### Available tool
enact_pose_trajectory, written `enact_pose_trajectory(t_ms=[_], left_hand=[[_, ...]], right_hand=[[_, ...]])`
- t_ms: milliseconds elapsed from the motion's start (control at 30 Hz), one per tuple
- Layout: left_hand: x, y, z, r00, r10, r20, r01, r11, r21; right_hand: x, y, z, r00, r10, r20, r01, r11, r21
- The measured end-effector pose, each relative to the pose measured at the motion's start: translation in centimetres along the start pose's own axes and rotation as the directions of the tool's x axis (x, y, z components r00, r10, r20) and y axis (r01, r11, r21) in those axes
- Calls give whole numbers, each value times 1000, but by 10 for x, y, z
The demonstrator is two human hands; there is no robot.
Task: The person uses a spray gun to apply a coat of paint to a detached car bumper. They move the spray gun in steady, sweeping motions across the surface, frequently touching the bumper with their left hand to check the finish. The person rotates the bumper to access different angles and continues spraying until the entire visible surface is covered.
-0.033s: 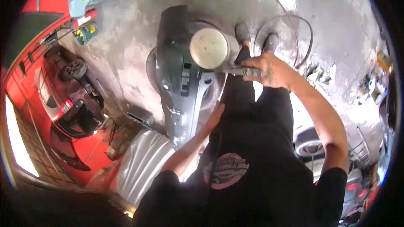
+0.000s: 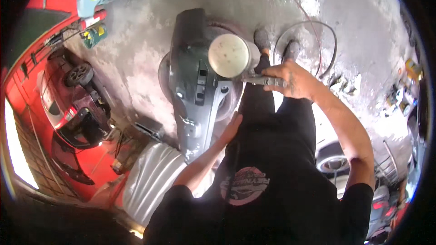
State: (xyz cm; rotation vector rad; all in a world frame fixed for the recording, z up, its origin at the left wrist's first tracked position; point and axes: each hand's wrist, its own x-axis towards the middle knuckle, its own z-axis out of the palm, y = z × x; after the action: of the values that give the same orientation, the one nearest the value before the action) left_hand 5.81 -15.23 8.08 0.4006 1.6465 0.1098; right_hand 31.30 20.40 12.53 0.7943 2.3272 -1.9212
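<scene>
My right hand [image 2: 294, 80] is closed around the handle of a metal spray gun [image 2: 265, 80]. A round, pale-topped cup [image 2: 229, 56] sits on the gun, over the right side of a dark grey car bumper [image 2: 186, 70]. The bumper lies lengthwise in front of me, with rectangular openings along its middle and a lighter grey strip on its right. My left hand [image 2: 232, 127] is low beside my thigh, near the bumper's right edge; its fingers are partly hidden, and whether they touch anything does not show.
Round supports [image 2: 164, 79] show under the bumper. A thin hose [image 2: 334, 41] loops on the floor by my feet. Silver sheeting [image 2: 152, 177] lies at the near left. Further left stands a damaged car [image 2: 75, 104]; a green container [image 2: 94, 36] is at the far left. Clutter [image 2: 399, 97] lines the right.
The whole view has shifted slightly. My right hand and the spray gun sit a touch further right and nearer. My left hand has hardly moved.
</scene>
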Motion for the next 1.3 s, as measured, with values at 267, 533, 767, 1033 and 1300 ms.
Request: enact_pose_trajectory(t_ms=[267,533,767,1033,1300], left_hand=[[35,49,29,901,433,14,-377,767,519],[2,-15,30,987,157,24,-81,625,-777],[-8,56,17,979,124,162,26,712,-702],[75,191,-152,478,786,-391,-351,579,736],[199,257,-259,840,541,-40,-43,140,989]], right_hand=[[-27,-60,-15,994,24,-105,-28,999,-32],[-32,-73,-7,991,-28,-131,31,999,21],[-25,-87,-2,993,47,-105,-45,999,20],[-27,-100,-14,980,165,-108,-163,986,26],[-18,-88,0,967,175,-185,-181,983,-15]])
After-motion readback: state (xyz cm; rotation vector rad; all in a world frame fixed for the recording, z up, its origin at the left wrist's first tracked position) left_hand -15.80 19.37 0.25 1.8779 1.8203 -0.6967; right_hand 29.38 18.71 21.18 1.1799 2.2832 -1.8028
